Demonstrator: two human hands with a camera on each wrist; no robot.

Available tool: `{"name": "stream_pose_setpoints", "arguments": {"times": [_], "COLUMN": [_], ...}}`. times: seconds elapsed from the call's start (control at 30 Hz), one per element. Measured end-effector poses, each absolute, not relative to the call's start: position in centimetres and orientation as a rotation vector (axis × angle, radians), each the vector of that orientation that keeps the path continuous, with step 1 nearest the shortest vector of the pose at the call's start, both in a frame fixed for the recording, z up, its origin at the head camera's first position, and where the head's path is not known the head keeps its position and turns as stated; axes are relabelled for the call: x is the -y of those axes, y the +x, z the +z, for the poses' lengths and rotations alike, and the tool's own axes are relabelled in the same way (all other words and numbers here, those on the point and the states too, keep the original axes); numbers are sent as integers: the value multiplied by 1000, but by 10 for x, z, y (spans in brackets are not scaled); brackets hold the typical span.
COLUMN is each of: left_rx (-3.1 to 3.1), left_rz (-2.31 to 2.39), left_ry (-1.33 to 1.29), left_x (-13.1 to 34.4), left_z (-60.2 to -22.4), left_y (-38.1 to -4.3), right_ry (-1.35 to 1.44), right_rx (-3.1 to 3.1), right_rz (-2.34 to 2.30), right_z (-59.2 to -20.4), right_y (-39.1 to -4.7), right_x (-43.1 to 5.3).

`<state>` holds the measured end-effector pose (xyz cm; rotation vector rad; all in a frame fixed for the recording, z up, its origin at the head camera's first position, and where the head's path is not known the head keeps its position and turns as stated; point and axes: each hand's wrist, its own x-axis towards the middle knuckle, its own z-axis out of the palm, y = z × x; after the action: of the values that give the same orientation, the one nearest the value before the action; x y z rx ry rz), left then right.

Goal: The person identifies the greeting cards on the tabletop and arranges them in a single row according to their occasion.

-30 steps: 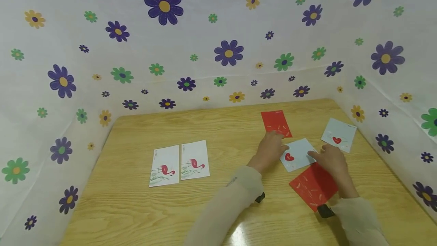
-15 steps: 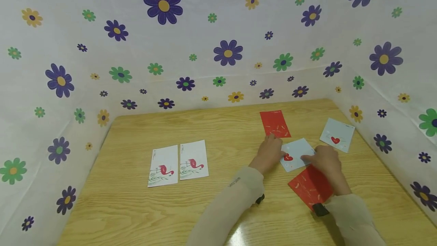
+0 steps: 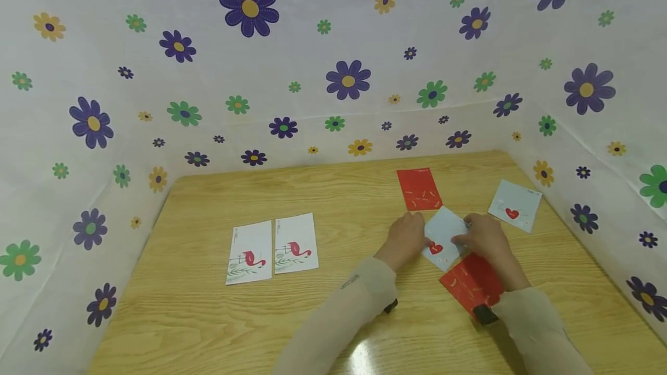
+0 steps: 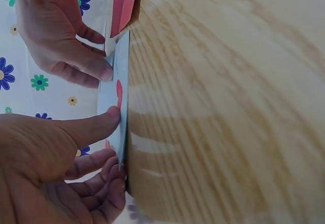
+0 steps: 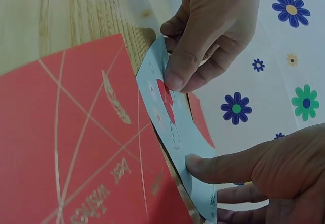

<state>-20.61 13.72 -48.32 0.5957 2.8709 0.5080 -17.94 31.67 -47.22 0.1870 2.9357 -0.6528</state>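
Note:
A light blue card with a red heart lies angled between my two hands. My left hand pinches its left edge, with the thumb on top beside the heart and the fingers curled at the underside. On the opposite edge, my right hand holds the card between thumb and fingers. In the left wrist view the card stays low, close over the wooden table. Just below it lies a red card with gold lines and lettering, partly beneath my right forearm in the head view.
Another red card lies behind the held card. At the right is a second light blue heart card. Two white flamingo cards lie side by side on the left of the table. Flower-printed cloth surrounds it.
The light blue card has turned counterclockwise between my hands. My right hand has shifted left, my left hand slightly down and left, uncovering the far red card's lower edge.

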Motion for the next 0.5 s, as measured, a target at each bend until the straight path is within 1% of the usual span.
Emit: {"name": "stream_pose_setpoints", "arguments": {"times": [0.27,0.5], "left_rx": [-2854,-2922], "left_rz": [512,602], "left_ry": [530,467], "left_x": [-133,-131], "left_z": [-483,-490], "left_y": [-202,-209], "right_ry": [80,-50], "right_rx": [-2906,-2906], "right_rz": [-719,-785], "right_z": [-474,-475], "right_y": [-187,-190], "right_x": [-307,-303]}}
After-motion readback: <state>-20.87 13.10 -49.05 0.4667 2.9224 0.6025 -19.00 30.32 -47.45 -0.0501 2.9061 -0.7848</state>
